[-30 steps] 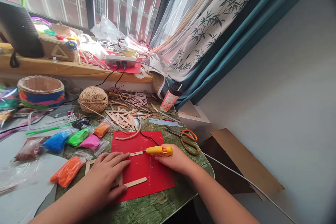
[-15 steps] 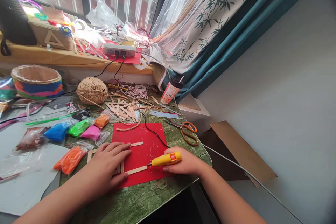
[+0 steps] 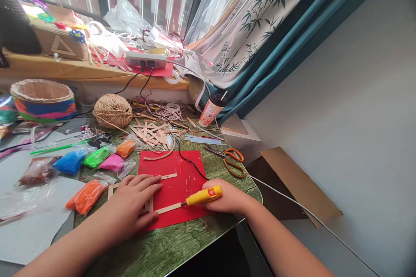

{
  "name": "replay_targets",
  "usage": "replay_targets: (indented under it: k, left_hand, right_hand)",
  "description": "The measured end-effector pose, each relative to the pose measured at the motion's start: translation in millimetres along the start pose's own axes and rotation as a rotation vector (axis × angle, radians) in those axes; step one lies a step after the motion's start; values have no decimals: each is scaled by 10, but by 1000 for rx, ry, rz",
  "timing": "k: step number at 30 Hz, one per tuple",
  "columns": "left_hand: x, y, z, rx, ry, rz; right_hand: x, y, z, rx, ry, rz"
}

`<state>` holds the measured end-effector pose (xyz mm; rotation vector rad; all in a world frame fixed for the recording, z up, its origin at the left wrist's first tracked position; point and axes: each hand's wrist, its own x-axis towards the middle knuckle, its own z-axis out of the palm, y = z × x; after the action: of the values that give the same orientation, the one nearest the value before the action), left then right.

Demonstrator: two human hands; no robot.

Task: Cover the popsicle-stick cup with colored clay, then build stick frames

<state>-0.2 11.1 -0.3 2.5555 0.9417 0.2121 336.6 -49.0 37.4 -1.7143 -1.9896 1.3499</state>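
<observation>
My right hand is wrapped round a yellow glue gun. The gun's dark nozzle meets the right end of a wooden craft stick on a red sheet. Spread over the left part of the sheet, my left hand lies on joined sticks, with its fingers apart. A second stick sticks out to the right from under its fingertips. More of the stick frame shows left of the hand; the part under the palm is hidden.
Scissors lie right of the sheet. Behind it are loose sticks, a twine ball and a cup. Bags of coloured clay sit at the left. The gun's black cord crosses the sheet. An open carton stands beyond the right edge.
The glue gun has shifted slightly left, its nozzle now over the end of the lower stick. My left hand stays in place on the sticks.
</observation>
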Motion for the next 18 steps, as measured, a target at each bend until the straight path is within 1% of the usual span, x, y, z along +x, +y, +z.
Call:
replay_targets:
  k: [8,15,18]
  left_hand:
    - [4,14,-31,-2,-16,-5]
    - [-15,-55,75,-6,45,15]
    - [-19,-72,108,-6,52,21]
  right_hand:
    - [14,-20,-11,-1,-10,38]
    - [19,-32,-27,18,-19,56]
    - [26,-13,-16,21,-5,58]
